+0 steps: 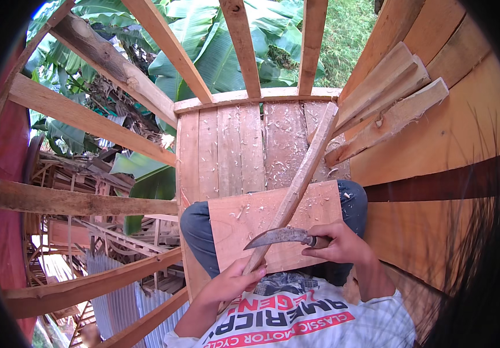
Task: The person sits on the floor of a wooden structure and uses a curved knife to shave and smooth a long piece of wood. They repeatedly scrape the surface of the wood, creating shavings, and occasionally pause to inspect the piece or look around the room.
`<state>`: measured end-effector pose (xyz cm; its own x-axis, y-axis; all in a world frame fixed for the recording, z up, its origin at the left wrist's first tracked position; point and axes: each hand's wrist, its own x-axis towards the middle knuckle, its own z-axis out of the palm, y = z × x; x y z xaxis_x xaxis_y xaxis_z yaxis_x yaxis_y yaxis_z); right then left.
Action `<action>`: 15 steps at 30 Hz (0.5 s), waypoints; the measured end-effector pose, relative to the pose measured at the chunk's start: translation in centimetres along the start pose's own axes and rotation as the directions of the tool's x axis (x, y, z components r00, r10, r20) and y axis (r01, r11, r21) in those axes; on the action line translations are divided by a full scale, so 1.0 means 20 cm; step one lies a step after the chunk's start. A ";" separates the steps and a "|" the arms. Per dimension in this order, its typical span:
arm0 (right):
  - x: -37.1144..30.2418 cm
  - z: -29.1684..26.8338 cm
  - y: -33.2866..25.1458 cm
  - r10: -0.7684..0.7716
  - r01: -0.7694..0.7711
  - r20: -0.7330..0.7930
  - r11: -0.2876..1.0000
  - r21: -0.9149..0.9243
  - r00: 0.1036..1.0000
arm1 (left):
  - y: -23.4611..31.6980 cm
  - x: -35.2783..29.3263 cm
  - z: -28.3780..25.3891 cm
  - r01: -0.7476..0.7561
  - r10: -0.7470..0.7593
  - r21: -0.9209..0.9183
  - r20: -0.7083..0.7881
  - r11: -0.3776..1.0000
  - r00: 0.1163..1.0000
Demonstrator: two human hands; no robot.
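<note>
My left hand [239,279] is wrapped round the near end of a long wooden stick [299,188], which slants away from me up to the right. In my right hand [337,242] is the handle of a knife with a curved, dark, worn blade [279,235]. The blade lies across the stick a little beyond my left hand, its tip pointing left. Whether the edge bites into the wood I cannot tell. Beneath both rests a flat plywood board [232,223] on my lap, sprinkled with a few shavings.
Wood shavings litter the plank floor [226,151] ahead. Rough wooden pieces [389,119] lean against the plywood wall [458,133] at right. Slatted railings [87,203] run along the left and front, with banana leaves [195,52] beyond and corrugated metal sheets [111,290] below.
</note>
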<state>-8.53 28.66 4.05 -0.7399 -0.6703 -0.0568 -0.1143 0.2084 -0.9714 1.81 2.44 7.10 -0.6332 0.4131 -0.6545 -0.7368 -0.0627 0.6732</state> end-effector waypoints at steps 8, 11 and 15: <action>-0.01 0.03 -0.03 0.128 -0.129 -0.097 0.992 0.001 0.987 | 0.00 0.00 -0.02 0.009 -0.008 -0.018 0.032 1.000 0.999; 0.01 0.04 0.03 0.080 -0.072 -0.155 0.996 0.056 0.985 | -0.04 0.04 -0.01 -0.042 0.045 -0.082 0.033 0.996 0.998; 0.01 -0.03 0.01 0.121 -0.118 -0.075 0.992 0.034 0.990 | -0.04 0.01 -0.02 0.016 -0.008 -0.129 0.065 0.991 0.998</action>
<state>-9.03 28.97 3.94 -0.7959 -0.5849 -0.1560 -0.0033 0.2619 -0.9651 2.20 2.32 6.22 -0.6108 0.4717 -0.6359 -0.7713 -0.1730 0.6125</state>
